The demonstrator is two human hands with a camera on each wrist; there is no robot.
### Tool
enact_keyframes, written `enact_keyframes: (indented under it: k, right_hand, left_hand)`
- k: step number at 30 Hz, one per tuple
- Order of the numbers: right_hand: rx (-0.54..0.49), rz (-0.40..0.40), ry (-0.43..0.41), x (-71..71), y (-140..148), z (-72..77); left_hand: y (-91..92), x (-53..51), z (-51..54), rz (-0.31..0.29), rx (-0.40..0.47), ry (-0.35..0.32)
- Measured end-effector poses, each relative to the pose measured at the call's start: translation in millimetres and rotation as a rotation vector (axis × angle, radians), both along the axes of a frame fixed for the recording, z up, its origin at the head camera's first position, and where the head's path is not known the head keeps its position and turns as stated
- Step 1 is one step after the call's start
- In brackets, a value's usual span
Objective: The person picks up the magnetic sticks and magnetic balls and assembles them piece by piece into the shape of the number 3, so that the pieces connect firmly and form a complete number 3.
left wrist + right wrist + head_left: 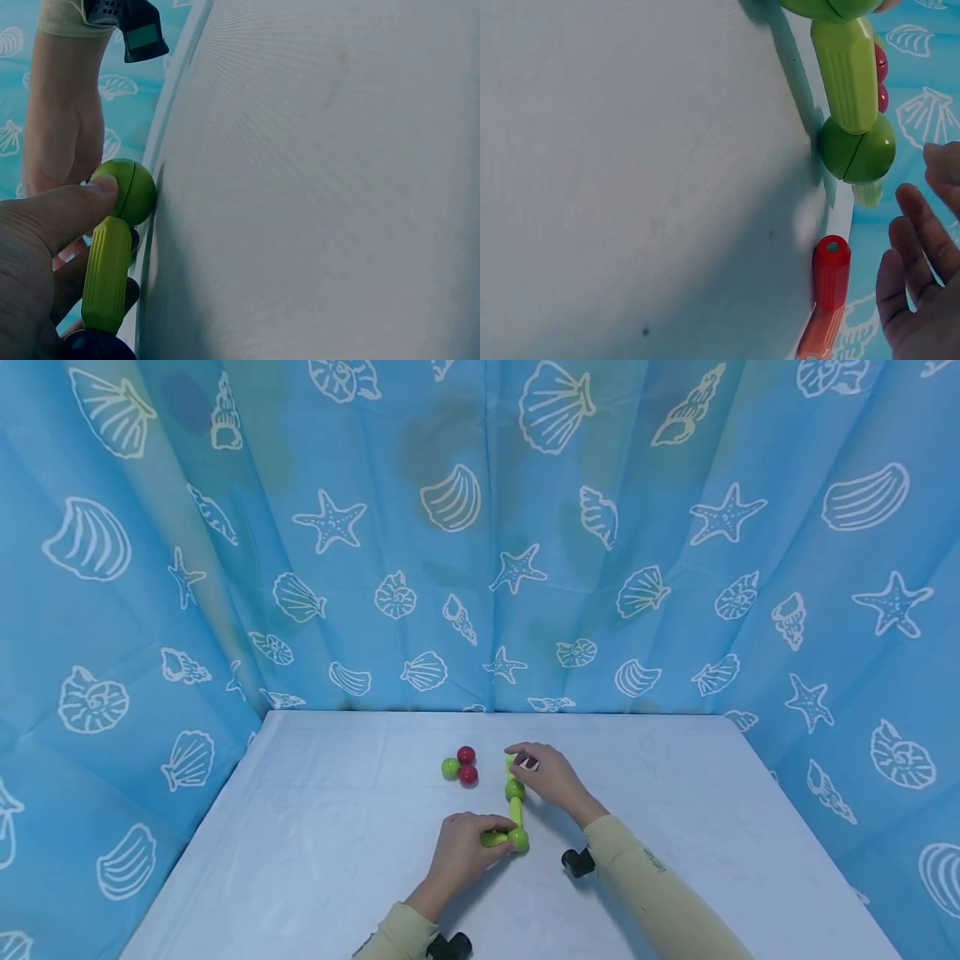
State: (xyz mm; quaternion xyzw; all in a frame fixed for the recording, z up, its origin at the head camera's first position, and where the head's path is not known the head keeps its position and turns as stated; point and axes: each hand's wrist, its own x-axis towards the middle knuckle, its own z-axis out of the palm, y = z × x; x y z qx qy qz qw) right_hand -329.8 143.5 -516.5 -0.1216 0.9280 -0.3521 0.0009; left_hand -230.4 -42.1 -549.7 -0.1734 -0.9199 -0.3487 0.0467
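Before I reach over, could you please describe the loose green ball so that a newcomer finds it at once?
On the white table in the head view, look just left of the joined green balls and rods. A small cluster of three balls lies there, and the loose green ball is leftmost. Its neighbours are two red balls; it alone is green there, with no rod attached.

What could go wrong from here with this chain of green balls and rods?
The left hand holds the near green ball, but in the right wrist view the right hand looks clear of the far green ball, so that end might swing or pull loose. The two red balls and the loose green ball sit close by and could roll if bumped.
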Motion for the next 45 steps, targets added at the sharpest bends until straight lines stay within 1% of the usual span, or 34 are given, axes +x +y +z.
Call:
enact_keyframes:
  k: [3, 7, 13, 16, 20, 24, 27, 30, 36, 40, 45]
  right_hand:
    - [0.016, 0.030, 0.016, -1.8, -2, 1.4]
    - [0.029, 0.061, 0.010, -4.8, -5, 3.2]
    - [0.039, 0.133, 0.006, -12.2, -8, -0.4]
    - [0.048, 0.163, -0.010, -16.0, -11, -2.1]
    - [0.068, 0.203, -0.024, -20.6, -17, -2.2]
    - [0.066, 0.230, -0.061, -24.0, -24, -3.1]
    - [0.071, 0.248, -0.080, -24.4, -28, -2.9]
    - [0.077, 0.270, -0.080, -23.8, -33, -1.5]
    - [0.077, 0.314, -0.085, -23.3, -40, -0.5]
    - [0.098, 0.315, -0.075, -23.3, -44, -2.3]
    - [0.108, 0.281, -0.079, -22.7, -48, -4.5]
  left_hand:
    - [-0.5, -0.4, 0.2, 0.000, 0.000, -0.006]
    - [-1.2, -0.4, 1.0, -0.004, 0.003, -0.006]
    - [-1.1, 1.0, 2.2, -0.006, -0.005, -0.007]
    - [-0.9, 1.8, 3.5, -0.010, -0.009, -0.013]
    - [-1.8, 1.4, 3.2, -0.010, -0.017, -0.002]
    - [-2.2, 0.7, 2.3, -0.010, -0.019, 0.004]
    - [-2.0, 0.0, 1.5, -0.013, -0.018, -0.010]
    - [-2.5, -0.4, 0.9, -0.010, -0.019, -0.016]
    - [-2.3, 1.3, 2.3, -0.014, -0.008, -0.004]
    - [-2.1, 2.4, 2.2, -0.017, -0.005, 0.005]
    - [-2.5, 2.7, 2.9, -0.011, -0.008, -0.009]
